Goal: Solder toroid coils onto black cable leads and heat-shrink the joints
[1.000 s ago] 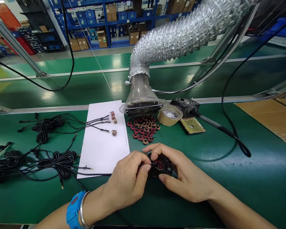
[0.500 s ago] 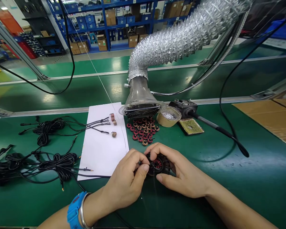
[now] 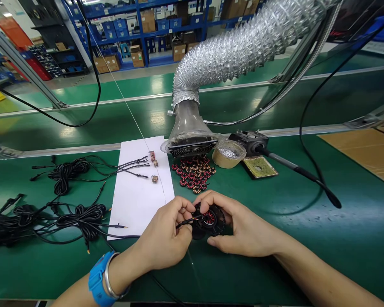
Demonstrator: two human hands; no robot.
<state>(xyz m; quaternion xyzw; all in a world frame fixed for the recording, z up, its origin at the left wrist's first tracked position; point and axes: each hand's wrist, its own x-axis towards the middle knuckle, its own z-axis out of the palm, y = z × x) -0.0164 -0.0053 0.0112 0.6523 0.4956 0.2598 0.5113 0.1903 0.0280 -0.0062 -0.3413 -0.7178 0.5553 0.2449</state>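
Note:
My right hand (image 3: 233, 226) curls around a round black housing (image 3: 217, 224) with a red-wound coil (image 3: 209, 218) at its middle, fingers at the top and thumb at the lower edge. At the housing's left side, my left hand (image 3: 169, 232) pinches a thin black cable (image 3: 186, 222) whose end reaches the housing near the coil. Fingers partly cover the housing. Just beyond the hands lies a pile of small red and black wound coils (image 3: 195, 174). A white paper sheet (image 3: 137, 204) with a few copper-coloured coils (image 3: 155, 179) is to the left.
Coiled black cables (image 3: 83, 219) spread over the left of the green table. Behind the coil pile stands a fume hood (image 3: 192, 123) on a silver duct (image 3: 237, 55). A tape roll (image 3: 228, 154), a sponge tray (image 3: 260, 166) and a soldering iron (image 3: 294, 171) in its holder sit to the right.
My left hand has drawn slightly left and its fingers have parted from the housing, showing the cable end. The housing appears tilted a little. My right hand keeps its hold.

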